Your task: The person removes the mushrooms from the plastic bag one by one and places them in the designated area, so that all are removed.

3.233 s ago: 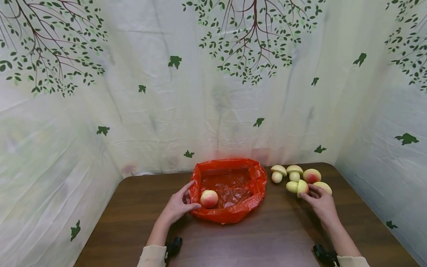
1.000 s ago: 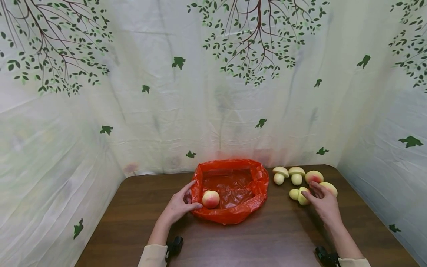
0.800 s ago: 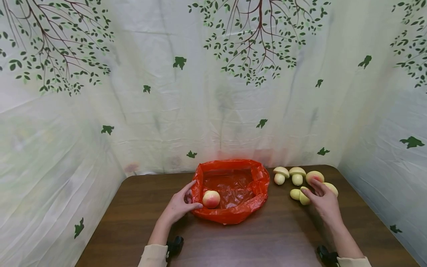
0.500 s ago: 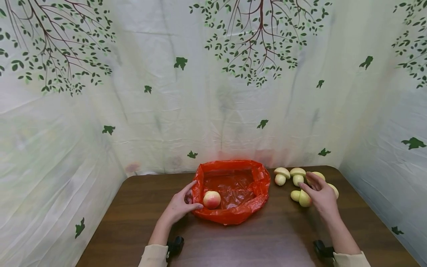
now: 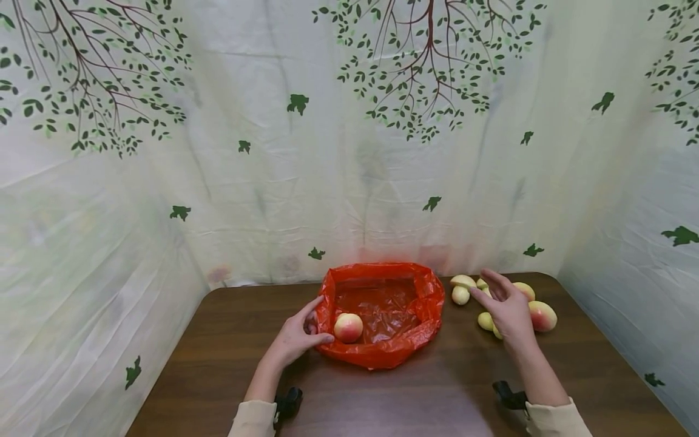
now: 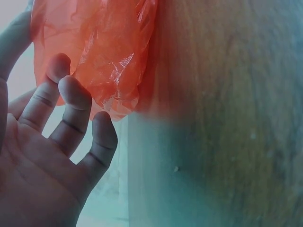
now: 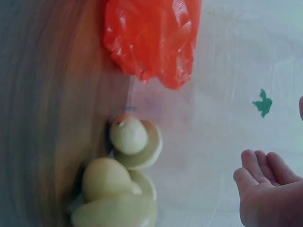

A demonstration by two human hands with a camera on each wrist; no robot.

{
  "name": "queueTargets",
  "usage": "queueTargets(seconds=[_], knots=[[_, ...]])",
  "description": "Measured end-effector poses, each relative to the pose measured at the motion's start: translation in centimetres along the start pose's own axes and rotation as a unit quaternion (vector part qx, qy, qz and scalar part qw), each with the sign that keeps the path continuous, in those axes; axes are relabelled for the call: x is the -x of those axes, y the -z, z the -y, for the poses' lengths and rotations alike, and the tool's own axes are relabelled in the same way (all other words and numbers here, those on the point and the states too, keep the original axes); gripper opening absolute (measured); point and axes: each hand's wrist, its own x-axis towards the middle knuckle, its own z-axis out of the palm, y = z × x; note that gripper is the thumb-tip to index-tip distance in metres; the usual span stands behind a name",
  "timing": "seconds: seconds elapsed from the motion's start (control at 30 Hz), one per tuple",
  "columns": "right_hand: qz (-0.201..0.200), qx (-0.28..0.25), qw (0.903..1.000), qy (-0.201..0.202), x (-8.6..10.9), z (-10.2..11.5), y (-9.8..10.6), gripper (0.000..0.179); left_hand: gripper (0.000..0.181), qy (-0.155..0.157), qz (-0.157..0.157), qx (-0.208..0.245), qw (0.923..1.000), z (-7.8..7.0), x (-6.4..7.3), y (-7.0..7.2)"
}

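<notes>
A red plastic bag [image 5: 377, 358] stands with its mouth spread wide, a peach [image 5: 348, 328] inside at the near left. My left hand [image 5: 295, 337] holds the bag's left rim, thumb at the front; in the left wrist view its other fingers [image 6: 75, 92] curve beside the red plastic. My right hand [image 5: 510, 309] hovers with fingers spread and nothing in them, over a group of mushrooms and fruit. One mushroom [image 5: 460, 295] stands left of it; a second mushroom [image 5: 482, 284] and a lying mushroom [image 5: 485, 320] are partly hidden behind the hand.
Right of my right hand lie two yellow-and-red fruits, one fruit [image 5: 543, 316] nearer and another fruit [image 5: 525, 291] behind, partly covered. The brown table [image 5: 393, 400] ends at a pale curtain [image 5: 371, 182] with printed leaves, which also hangs at both sides.
My right hand, earlier at the lying mushroom, has let go of it and moved up and left toward the standing mushrooms. The lying mushroom sits slightly nearer. My left hand stays at the bag.
</notes>
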Motion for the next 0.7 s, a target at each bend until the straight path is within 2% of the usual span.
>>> queueTargets(seconds=[0.23,0.7], knots=[[0.019,-0.006,0.9997,-0.013,-0.1,0.8,-1.7,0.073,0.092,0.002,0.002,0.002,1.0000,0.1,0.1,0.0],[0.021,-0.052,0.9983,-0.015,0.0,2.4,-4.3,0.069,0.092,-0.004,0.005,-0.002,1.0000,0.1,0.1,-0.2]])
